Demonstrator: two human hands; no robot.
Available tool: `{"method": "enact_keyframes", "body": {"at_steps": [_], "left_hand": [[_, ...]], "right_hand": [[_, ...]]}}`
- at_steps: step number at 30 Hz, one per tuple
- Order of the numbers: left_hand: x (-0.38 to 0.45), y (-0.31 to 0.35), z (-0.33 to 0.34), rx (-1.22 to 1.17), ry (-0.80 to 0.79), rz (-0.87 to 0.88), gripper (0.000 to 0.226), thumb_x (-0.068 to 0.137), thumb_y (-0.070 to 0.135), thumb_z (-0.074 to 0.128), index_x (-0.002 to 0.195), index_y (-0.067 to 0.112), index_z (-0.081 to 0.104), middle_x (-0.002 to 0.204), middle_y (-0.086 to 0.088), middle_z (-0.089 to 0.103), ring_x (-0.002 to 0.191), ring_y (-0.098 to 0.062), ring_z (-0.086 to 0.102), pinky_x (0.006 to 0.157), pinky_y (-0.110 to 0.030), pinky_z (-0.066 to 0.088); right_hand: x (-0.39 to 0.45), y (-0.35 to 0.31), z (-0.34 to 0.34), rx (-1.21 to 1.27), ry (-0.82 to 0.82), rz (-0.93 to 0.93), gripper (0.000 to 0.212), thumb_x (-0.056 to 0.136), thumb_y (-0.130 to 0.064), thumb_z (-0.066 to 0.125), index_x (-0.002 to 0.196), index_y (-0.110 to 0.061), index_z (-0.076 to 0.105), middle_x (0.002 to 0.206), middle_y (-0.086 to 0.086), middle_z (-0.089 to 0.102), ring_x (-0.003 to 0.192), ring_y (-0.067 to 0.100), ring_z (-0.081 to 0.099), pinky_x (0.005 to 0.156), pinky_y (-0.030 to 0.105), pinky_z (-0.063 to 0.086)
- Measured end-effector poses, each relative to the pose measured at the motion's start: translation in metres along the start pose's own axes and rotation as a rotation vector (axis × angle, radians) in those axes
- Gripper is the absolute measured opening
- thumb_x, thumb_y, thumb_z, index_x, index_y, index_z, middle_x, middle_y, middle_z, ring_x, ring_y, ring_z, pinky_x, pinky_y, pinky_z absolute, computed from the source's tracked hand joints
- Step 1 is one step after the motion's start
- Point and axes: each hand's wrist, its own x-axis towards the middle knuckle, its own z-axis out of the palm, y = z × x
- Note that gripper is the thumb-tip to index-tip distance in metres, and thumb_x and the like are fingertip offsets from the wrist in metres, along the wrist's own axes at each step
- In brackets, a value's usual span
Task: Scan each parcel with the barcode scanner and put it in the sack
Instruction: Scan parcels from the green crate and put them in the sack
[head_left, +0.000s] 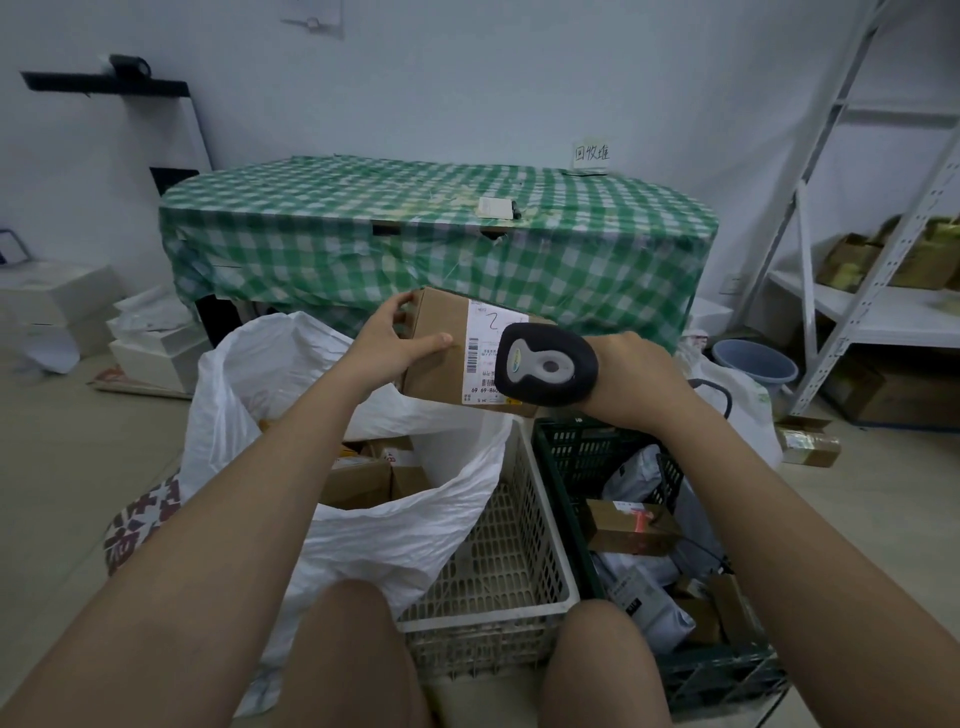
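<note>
My left hand (387, 340) grips the left end of a brown cardboard parcel (441, 364) with a white shipping label, held up above the sack. My right hand (634, 379) holds a black and grey barcode scanner (545, 366), its head right in front of the label. The white woven sack (395, 535) stands open in a white plastic crate (519, 587) below, with several cardboard parcels inside. A dark green crate (561, 457) at the right holds more parcels: a small brown box (631, 527) and grey mailer bags.
A table with a green checked cloth (436, 249) stands behind. White metal shelving (872, 306) with boxes is at the right, a blue bucket (753, 364) near it. White boxes (150, 348) lie on the floor at the left. My knees are at the bottom.
</note>
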Motion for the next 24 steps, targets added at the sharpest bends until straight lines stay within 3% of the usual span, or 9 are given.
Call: {"method": "enact_keyframes", "body": {"at_steps": [3,5,8,10,13,16,19,22,24], "left_hand": [[0.002,0.000,-0.012,-0.028,0.121,-0.008,0.081,0.082,0.034,0.074,0.148,0.028,0.029,0.145,-0.001,0.040,0.114,-0.019,0.048,0.077,-0.035,0.050],[0.005,-0.003,-0.024,0.041,0.248,0.002,0.085,0.082,0.035,0.074,0.151,0.027,0.024,0.148,-0.002,0.035,0.123,-0.023,0.045,0.088,-0.042,0.050],[0.005,-0.009,-0.046,0.515,0.370,0.022,0.093,0.079,0.039,0.073,0.152,0.025,0.017,0.151,-0.007,0.027,0.133,-0.032,0.035,0.103,-0.051,0.039],[0.000,-0.023,-0.056,0.866,0.372,0.101,0.093,0.078,0.042,0.073,0.151,0.027,0.017,0.147,-0.012,0.030,0.128,-0.039,0.036,0.098,-0.055,0.037],[-0.009,-0.072,-0.056,1.340,0.228,0.168,0.088,0.079,0.052,0.070,0.149,0.037,0.020,0.138,-0.016,0.038,0.117,-0.040,0.045,0.090,-0.056,0.040],[-0.028,-0.114,-0.049,1.532,-0.032,0.049,0.082,0.085,0.037,0.065,0.150,0.038,0.016,0.141,-0.017,0.030,0.128,-0.039,0.033,0.104,-0.061,0.030],[-0.039,-0.129,-0.041,1.551,-0.154,-0.016,0.084,0.086,0.033,0.064,0.151,0.035,0.010,0.148,-0.017,0.017,0.138,-0.037,0.018,0.111,-0.061,0.016],[-0.039,-0.141,-0.040,1.410,-0.253,-0.120,0.076,0.092,0.047,0.054,0.152,0.033,0.011,0.156,-0.014,0.013,0.141,-0.038,0.017,0.112,-0.058,0.018],[-0.038,-0.149,-0.039,1.328,-0.376,-0.223,0.068,0.097,0.043,0.046,0.153,0.030,0.010,0.160,-0.012,0.008,0.144,-0.039,0.014,0.115,-0.056,0.014]], "right_hand": [[0.007,-0.002,0.011,0.160,0.050,0.079,0.024,0.088,-0.030,0.061,0.071,-0.026,0.044,0.072,-0.003,0.054,0.073,0.023,0.054,0.060,0.030,0.039],[0.013,-0.002,0.022,0.323,0.075,0.167,0.029,0.086,-0.024,0.063,0.065,-0.026,0.043,0.069,-0.004,0.055,0.074,0.024,0.056,0.060,0.031,0.043],[0.021,-0.005,0.041,0.497,0.075,0.294,0.029,0.082,-0.019,0.063,0.061,-0.027,0.045,0.064,-0.006,0.054,0.069,0.020,0.055,0.058,0.030,0.042],[0.025,-0.009,0.053,0.513,0.051,0.327,0.029,0.081,-0.020,0.063,0.060,-0.025,0.045,0.062,-0.006,0.053,0.064,0.017,0.052,0.053,0.028,0.037],[0.029,-0.014,0.070,0.512,-0.009,0.318,0.026,0.082,-0.018,0.064,0.060,-0.019,0.049,0.062,-0.003,0.055,0.063,0.019,0.054,0.053,0.029,0.039],[0.031,-0.018,0.085,0.515,-0.045,0.299,0.015,0.084,-0.020,0.065,0.074,-0.010,0.061,0.070,0.004,0.064,0.071,0.023,0.060,0.061,0.035,0.049],[0.031,-0.018,0.099,0.504,-0.058,0.291,0.018,0.085,-0.022,0.065,0.079,-0.005,0.064,0.072,0.008,0.066,0.070,0.023,0.061,0.064,0.039,0.052],[0.032,-0.017,0.108,0.493,-0.083,0.289,0.017,0.084,-0.024,0.065,0.080,-0.008,0.066,0.074,0.007,0.067,0.072,0.023,0.062,0.066,0.041,0.053],[0.030,-0.016,0.114,0.502,-0.095,0.308,0.016,0.083,-0.026,0.067,0.080,-0.011,0.066,0.076,0.006,0.067,0.074,0.022,0.062,0.067,0.039,0.053]]}}
